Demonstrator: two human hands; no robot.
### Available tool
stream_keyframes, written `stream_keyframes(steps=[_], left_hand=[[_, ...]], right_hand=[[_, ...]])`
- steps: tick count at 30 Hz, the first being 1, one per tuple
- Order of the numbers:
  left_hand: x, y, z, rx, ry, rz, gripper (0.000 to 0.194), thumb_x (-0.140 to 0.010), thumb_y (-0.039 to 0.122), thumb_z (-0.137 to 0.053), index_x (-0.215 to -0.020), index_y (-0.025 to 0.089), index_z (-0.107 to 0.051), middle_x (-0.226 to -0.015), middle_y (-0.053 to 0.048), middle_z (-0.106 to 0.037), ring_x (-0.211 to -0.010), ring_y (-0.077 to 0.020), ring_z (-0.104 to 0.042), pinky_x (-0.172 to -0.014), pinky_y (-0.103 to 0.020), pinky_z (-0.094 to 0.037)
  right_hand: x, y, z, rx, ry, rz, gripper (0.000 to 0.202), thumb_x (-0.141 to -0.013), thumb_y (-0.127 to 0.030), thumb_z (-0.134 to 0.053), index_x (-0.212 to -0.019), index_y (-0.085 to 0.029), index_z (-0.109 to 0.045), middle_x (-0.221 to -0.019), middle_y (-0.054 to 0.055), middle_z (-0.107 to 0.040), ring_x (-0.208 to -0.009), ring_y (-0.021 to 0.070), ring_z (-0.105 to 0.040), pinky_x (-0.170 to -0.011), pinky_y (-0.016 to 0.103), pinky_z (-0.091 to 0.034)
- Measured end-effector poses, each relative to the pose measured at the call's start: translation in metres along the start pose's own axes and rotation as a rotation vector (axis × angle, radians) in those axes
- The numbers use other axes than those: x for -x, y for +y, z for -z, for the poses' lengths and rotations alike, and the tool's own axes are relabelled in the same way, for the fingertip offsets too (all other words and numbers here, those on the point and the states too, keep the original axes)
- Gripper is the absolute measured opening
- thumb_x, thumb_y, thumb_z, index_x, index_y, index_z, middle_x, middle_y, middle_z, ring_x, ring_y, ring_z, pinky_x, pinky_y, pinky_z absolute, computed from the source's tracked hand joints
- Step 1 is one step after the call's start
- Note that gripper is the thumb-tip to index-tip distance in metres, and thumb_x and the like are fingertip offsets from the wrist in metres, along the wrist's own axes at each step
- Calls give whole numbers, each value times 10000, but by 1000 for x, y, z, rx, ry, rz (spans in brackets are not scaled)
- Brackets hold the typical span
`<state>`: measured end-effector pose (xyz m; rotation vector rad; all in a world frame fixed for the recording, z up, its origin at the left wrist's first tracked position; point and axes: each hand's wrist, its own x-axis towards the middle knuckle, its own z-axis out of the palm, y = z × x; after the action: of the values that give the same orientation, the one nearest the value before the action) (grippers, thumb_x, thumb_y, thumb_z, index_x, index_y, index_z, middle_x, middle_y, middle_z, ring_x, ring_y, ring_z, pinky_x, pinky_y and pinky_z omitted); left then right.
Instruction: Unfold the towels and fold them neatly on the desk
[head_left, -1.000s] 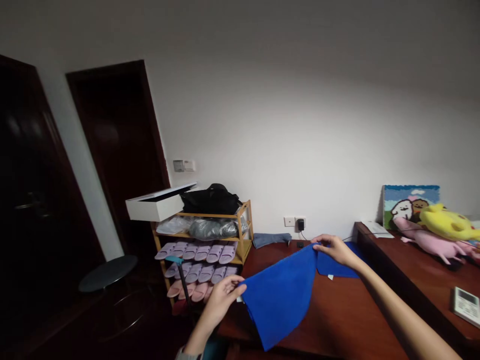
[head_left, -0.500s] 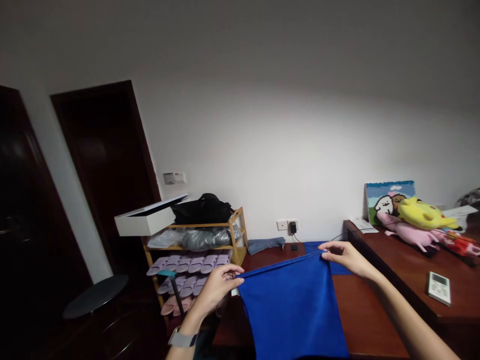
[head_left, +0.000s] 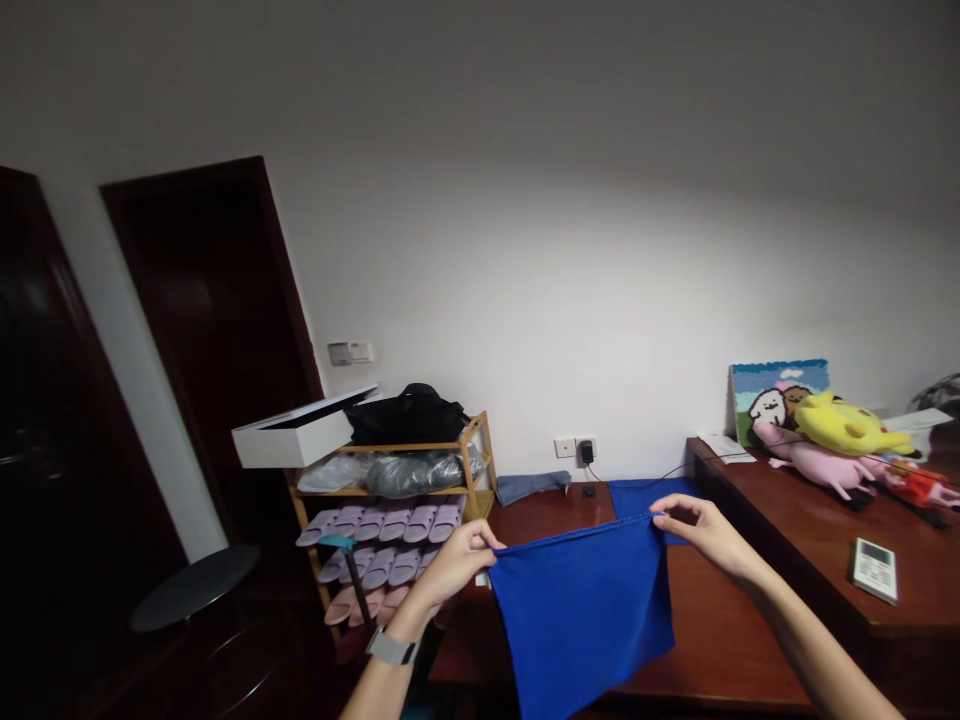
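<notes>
A blue cloth (head_left: 581, 610) hangs by its top edge between my two hands, above the brown table (head_left: 720, 630). My left hand (head_left: 463, 562) pinches its upper left corner between thumb and fingers; a watch with a grey band (head_left: 394, 647) is on that wrist. The upper right corner is pinched in my right hand (head_left: 694, 530). The top hem is stretched nearly straight, slightly higher on the right, while the lower part hangs loose. Behind it, another blue cloth (head_left: 649, 496) lies on the table near the wall.
Folded denim (head_left: 532, 487) lies at the table's back. On the left stand a shoe rack (head_left: 480, 470) with slippers, a white box (head_left: 289, 445) and a round stool (head_left: 195, 588). The raised right surface (head_left: 802, 520) bears plush toys (head_left: 851, 425) and a white device (head_left: 874, 570).
Both hands have shifted slightly right, and the right one a little lower. The cloth's lower edge has swung up and now shows above the frame's bottom at the right.
</notes>
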<state>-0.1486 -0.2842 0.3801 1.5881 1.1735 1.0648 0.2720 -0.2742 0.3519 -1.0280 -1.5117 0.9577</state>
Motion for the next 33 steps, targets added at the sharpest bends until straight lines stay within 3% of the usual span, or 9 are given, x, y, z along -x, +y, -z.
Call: stream_keyframes(steps=[3,10,16,22,26,33], left_hand=[[-7,-12,0,0,2,-10,150,-598,196,-718,-719,217,-632,-693,-10,-750,-623,-157,-665,-597,-259,-471],[-23,-31,-3,62,19,1,217,-561,200,-752,-718,213,-604,-785,-34,-786,-707,-192,-711,-673,-299,-512],[-20,-25,3,70,-56,-27,217,-643,201,-707,-848,227,-641,-683,58,-650,-635,-133,-610,-634,-254,-441],[-15,-12,1,-74,-163,-90,133,-641,190,-591,-721,217,-695,-797,-2,-701,-789,-171,-620,-739,-278,-457],[-18,-7,-5,-184,-56,-72,233,-640,225,-544,-724,213,-761,-764,-20,-725,-744,-186,-615,-705,-291,-448],[-15,-9,-13,-291,67,-113,262,-734,314,-553,-714,220,-796,-799,-42,-788,-729,-210,-667,-667,-295,-467]], right_hand=[[1,7,-2,-4,39,-6,572,-645,-710,-860,-919,-213,-794,-835,33,-708,-797,200,-651,-737,335,-555],[-3,29,-9,24,118,19,631,-603,-771,-842,-860,-198,-780,-750,26,-679,-727,185,-615,-708,335,-532],[7,35,-7,51,118,40,572,-672,-736,-827,-871,-204,-759,-754,14,-659,-739,180,-596,-721,326,-508],[21,19,-5,80,40,125,450,-809,-674,-764,-861,-228,-729,-845,15,-672,-807,181,-609,-754,312,-504],[28,12,-3,157,-30,160,466,-879,-687,-689,-808,-237,-788,-950,66,-709,-918,225,-660,-848,353,-526],[38,14,-4,213,-36,195,446,-949,-661,-614,-977,-270,-827,-1055,92,-722,-1022,243,-676,-909,368,-543]])
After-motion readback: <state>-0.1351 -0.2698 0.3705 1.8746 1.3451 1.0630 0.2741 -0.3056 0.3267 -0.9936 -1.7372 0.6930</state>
